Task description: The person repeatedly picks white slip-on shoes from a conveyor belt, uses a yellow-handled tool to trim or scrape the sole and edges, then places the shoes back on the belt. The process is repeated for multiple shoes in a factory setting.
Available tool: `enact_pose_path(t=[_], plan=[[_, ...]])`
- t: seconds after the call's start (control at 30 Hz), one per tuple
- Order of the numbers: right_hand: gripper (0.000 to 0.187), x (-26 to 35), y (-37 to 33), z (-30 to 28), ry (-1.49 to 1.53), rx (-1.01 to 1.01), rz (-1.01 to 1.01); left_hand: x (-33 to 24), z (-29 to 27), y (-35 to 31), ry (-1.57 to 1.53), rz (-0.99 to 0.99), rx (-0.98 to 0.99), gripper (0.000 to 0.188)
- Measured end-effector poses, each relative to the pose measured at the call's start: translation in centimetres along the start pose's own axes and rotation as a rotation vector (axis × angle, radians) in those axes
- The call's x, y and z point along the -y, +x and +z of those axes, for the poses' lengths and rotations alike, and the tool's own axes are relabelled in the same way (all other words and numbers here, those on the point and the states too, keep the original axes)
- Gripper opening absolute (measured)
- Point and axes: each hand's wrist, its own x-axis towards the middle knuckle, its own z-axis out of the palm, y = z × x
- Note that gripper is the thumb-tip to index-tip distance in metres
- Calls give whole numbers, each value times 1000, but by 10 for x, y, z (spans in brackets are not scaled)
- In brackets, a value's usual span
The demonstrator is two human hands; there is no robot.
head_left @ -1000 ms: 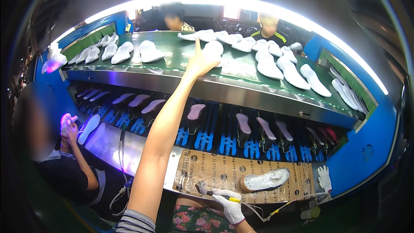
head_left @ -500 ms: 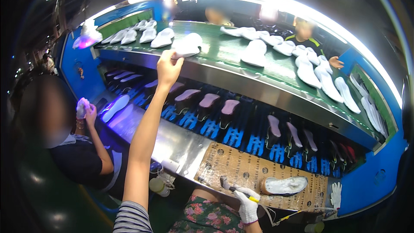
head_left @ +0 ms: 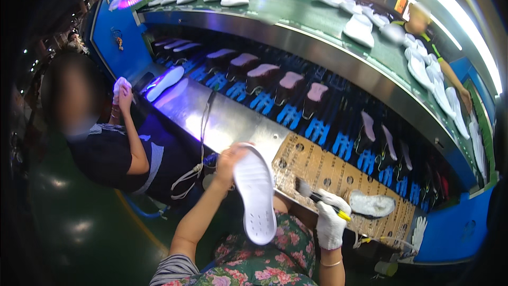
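My bare left hand (head_left: 227,165) grips a white shoe sole (head_left: 255,188) by its upper left edge. The sole hangs upright in front of my lap, its ridged, hole-dotted face in view. My right hand (head_left: 331,223), in a white knitted glove, is closed round a brush (head_left: 307,188) with a dark and yellow handle, bristles pointing left. Right of the brush, a white-smeared, sole-shaped piece (head_left: 372,205) lies on the cardboard sheet (head_left: 338,180); whether it is a sole or a shallow dish I cannot tell.
Several white soles (head_left: 360,30) stand on the raised green conveyor (head_left: 296,18). Shoe uppers (head_left: 263,71) ride on a lower line with blue supports. A co-worker (head_left: 119,151) works at my left, another reaches in at the far right. A spare white glove (head_left: 419,233) hangs at right.
My left hand has drawn a white sole off the green conveyor and down before my lap. My right hand with the brush has risen slightly, and the view has shifted.
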Motion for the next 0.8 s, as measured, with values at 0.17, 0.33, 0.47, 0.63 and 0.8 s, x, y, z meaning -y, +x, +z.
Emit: enact_pose_path(t=[0.17,0.33,0.47,0.63,0.8], plan=[[15,-3,-5,31,-270,313,-93,150,-9,-57,-204,-412,382,46],[16,-10,-2,20,-340,308,-70,141,18,-147,-587,-903,316,106],[13,-8,4,16,-418,312,-125,151,33,-149,-624,-882,198,113],[24,7,18,14,-606,333,-431,106,77,-117,-770,-758,259,121],[37,10,37,16,-831,313,-769,104,99,-119,-843,-624,251,116]])
